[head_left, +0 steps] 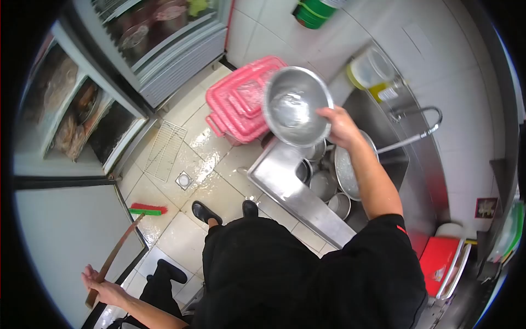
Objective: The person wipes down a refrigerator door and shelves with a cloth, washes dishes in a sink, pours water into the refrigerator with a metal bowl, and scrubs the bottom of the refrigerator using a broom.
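Out to the left, my left hand [107, 289] holds the brown wooden handle of a floor brush [117, 248]. The green and red head of the brush rests on the wet tiles. My right hand [344, 127] grips the rim of a shiny metal bowl [297, 104], thumb on the inner side. The bowl is tilted, its inside facing me, above the sink corner and beside a red lidded tub [239, 101]. Bright reflections fill its bottom; whether water is in it I cannot tell. Below my right forearm, several metal pots [323, 185] sit in the steel sink [296, 189].
A curved faucet [424, 112] and a clear plastic container [372, 68] are along the wall. A wire rack [165, 149] lies on the floor near a drain [184, 180]. At left, a refrigerator door [76, 236] stands open. Another person's shoe [172, 271] shows at lower left.
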The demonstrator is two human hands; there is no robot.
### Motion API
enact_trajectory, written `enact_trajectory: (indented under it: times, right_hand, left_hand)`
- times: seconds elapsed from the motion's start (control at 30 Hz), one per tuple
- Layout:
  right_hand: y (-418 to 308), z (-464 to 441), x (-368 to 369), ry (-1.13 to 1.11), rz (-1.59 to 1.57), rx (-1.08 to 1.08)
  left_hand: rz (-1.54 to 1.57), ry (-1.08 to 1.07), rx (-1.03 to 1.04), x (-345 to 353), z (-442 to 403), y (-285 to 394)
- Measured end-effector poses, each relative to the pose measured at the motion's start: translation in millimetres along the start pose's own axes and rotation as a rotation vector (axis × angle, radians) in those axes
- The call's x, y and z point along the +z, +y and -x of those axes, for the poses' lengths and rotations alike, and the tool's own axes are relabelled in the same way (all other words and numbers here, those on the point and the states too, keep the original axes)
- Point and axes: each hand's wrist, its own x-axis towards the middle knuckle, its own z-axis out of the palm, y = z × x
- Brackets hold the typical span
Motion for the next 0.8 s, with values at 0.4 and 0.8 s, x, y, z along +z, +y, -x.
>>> enact_trajectory:
  times: [0.4,0.8]
  right_hand:
    - [255.6,52.4,-356.4,0.309,0.781,-0.082]
    - [-47.1,82.1,235.8,-0.802,1.007,-0.853]
  left_hand:
    - [0.270,0.360,-0.009,50.0,-31.2,63.9]
    - [0.634,-0.367,0.714,17.0,-6.8,224.5]
